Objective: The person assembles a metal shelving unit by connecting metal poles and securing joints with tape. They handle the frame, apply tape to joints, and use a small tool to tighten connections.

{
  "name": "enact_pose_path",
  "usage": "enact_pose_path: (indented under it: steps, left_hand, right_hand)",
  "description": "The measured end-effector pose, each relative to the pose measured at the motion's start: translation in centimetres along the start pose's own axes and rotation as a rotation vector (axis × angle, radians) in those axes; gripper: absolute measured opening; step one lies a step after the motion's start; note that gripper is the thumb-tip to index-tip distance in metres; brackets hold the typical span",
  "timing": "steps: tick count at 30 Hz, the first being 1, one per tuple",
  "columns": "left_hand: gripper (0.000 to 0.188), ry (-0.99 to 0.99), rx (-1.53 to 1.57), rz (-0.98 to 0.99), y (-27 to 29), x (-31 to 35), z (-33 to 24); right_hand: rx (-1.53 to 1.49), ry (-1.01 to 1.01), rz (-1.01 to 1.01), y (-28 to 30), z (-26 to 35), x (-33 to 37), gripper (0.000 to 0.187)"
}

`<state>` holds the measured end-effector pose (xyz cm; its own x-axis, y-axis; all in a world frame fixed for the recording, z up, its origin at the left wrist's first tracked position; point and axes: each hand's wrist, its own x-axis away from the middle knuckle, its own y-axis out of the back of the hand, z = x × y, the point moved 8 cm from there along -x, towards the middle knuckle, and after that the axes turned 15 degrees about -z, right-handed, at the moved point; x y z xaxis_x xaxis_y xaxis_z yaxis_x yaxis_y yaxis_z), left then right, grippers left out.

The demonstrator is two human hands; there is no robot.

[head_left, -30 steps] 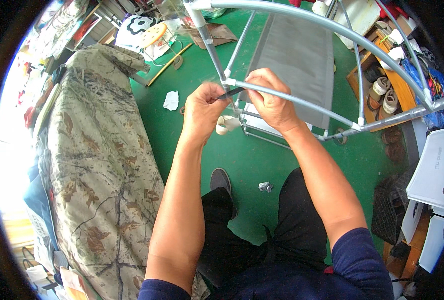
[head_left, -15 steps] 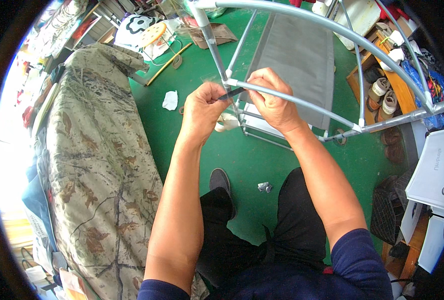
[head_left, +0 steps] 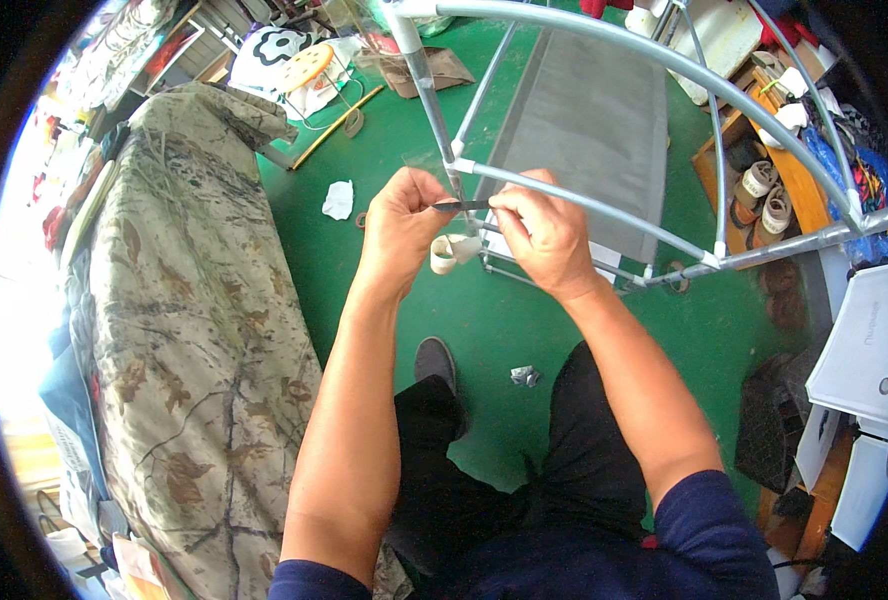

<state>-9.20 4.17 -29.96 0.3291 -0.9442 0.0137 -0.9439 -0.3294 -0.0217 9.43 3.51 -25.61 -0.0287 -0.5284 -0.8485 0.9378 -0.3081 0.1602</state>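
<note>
A short dark strip (head_left: pixel 461 205) stretches almost level between my hands, just in front of a grey metal upright. Its left end is pinched between the thumb and fingers of my left hand (head_left: pixel 400 225), and its right end is gripped by my right hand (head_left: pixel 547 238). Behind the hands rises the tubular metal frame (head_left: pixel 604 208), with pale joints at its corners. A cream roll of tape (head_left: pixel 446 254) hangs at the upright just below the strip. Something thin and clear shows by my left fingertips; I cannot make out what it is.
Camouflage cloth (head_left: pixel 204 330) covers a long shape at left. A grey fabric panel (head_left: pixel 589 120) lies beyond the frame. Shoes (head_left: pixel 764 200) sit by a wooden rack at right, near white boxes (head_left: pixel 854 350). Crumpled white paper (head_left: pixel 339 200) lies on the green floor.
The strip has gone from slanted to nearly level, and my right hand has moved slightly down. The tape roll now shows more fully below the hands.
</note>
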Motion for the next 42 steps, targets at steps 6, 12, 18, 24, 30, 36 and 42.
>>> enact_pose_path:
  steps: [6, 12, 18, 24, 30, 36, 42]
  left_hand:
    - [0.017, 0.085, 0.115, -0.031, 0.7, 0.3, 0.8]
    - [0.011, 0.124, 0.120, -0.057, 1.0, 0.6, 1.2]
    - [0.009, 0.142, 0.114, -0.139, 1.2, 0.9, 1.2]
    - [0.010, 0.146, 0.062, -0.227, 1.6, 0.9, 1.1]
    - [0.012, 0.140, 0.031, -0.274, 1.8, 1.2, 1.0]
    - [0.013, 0.163, 0.079, -0.265, 1.4, 1.4, 1.1]
    - [0.013, 0.192, 0.044, -0.225, 1.4, 1.5, 1.1]
  right_hand:
    - [0.084, 0.038, -0.072, 0.5, 2.7, 0.7, 0.020]
    - [0.120, 0.073, -0.053, 0.3, 3.7, 0.7, 0.021]
    - [0.181, 0.142, -0.037, -0.1, 4.6, 0.4, 0.019]
    - [0.230, 0.166, -0.016, -0.5, 4.7, 0.2, 0.017]
    - [0.266, 0.158, 0.013, -1.0, 5.0, -0.1, 0.016]
    - [0.297, 0.158, 0.002, -1.1, 4.8, -0.1, 0.018]
    - [0.286, 0.161, -0.018, -1.0, 4.9, -0.2, 0.018]
